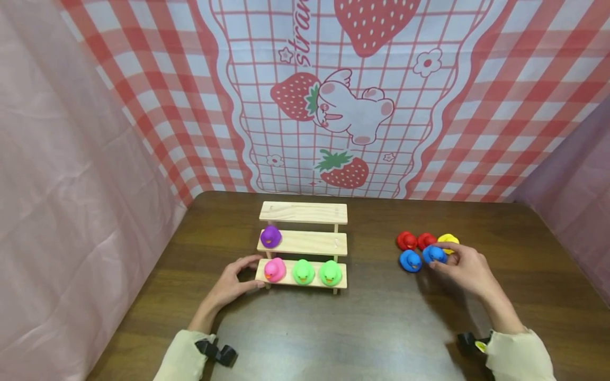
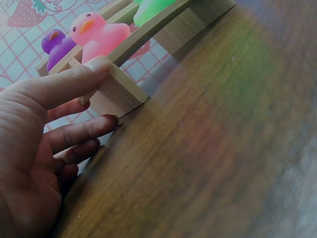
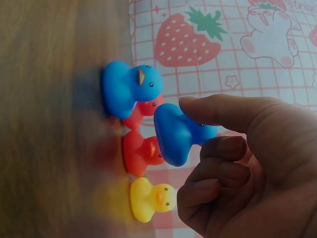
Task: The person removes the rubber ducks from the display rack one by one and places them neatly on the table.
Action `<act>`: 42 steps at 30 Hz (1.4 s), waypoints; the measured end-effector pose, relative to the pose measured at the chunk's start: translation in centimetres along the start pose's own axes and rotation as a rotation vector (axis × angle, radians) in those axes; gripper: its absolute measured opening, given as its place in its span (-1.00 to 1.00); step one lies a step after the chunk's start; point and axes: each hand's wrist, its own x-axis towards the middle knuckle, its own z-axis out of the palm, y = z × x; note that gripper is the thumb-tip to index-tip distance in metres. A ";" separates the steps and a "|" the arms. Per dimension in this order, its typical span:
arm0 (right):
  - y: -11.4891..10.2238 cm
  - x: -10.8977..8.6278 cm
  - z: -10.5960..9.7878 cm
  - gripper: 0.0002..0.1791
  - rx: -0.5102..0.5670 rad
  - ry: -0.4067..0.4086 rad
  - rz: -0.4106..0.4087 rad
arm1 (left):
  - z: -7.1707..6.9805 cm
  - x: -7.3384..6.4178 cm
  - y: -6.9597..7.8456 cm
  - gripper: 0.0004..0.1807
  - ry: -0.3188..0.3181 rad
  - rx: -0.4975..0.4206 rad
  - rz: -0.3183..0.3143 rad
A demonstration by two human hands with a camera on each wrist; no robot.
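My right hand (image 1: 469,271) pinches a blue rubber duck (image 3: 174,134) by its head between thumb and fingers. In the right wrist view this duck is raised and tilted. Around it on the table are another blue duck (image 1: 410,261), two red ducks (image 1: 406,241) and a yellow duck (image 1: 448,242). At the left, my left hand (image 1: 229,286) holds the end of the lowest step of a three-step wooden shelf (image 1: 302,212), thumb in front and index finger behind. That step carries a pink duck (image 1: 275,270) and two green ducks (image 1: 303,272); a purple duck (image 1: 270,236) sits on the middle step.
The brown wooden table (image 1: 371,317) ends at the back against a red-and-white strawberry cloth (image 1: 352,106). Pale pink curtains (image 1: 71,185) hang at both sides. The shelf stands left of the loose ducks, with bare tabletop between them.
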 end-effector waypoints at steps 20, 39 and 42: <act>2.1 0.1 1.2 -0.41 0.009 -0.053 0.032 | 0.0 0.0 -0.1 -0.34 0.001 0.006 -0.004; 2.3 0.2 1.2 -0.44 0.047 -0.087 0.038 | 0.0 0.1 0.1 -0.34 -0.001 0.012 -0.015; 2.0 0.1 0.8 -0.45 0.049 -0.103 0.044 | 0.0 0.1 0.2 -0.34 -0.001 0.017 -0.020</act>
